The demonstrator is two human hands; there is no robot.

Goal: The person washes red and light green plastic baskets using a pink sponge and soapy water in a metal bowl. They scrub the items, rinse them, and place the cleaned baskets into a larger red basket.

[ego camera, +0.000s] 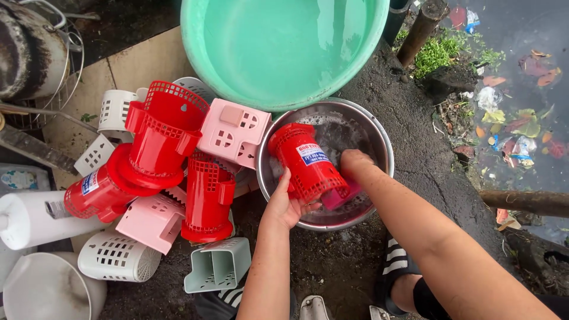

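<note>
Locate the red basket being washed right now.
In the head view, the red basket sits centre frame over the steel bowl, just below the green basin. The left hand holds it; the right hand is beside it.

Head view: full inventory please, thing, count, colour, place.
red holder: 1, red with a label, over the steel bowl, held by both hands
steel bowl: 1, silver, soapy water, centre on the ground
basin: 1, mint green, water inside, top centre
pink cloth or sponge: 1, pink, under the right hand; kind unclear
red baskets: about 3, red, piled left of the bowl
pink house-shaped holders: 2, pink, in the pile
white holders: about 4, white, left edge of pile
green holder: 1, pale green, bottom centre
white bottle: 1, white, far left
left hand: grip on the holder's lower side
right hand: on the holder's far side
</note>
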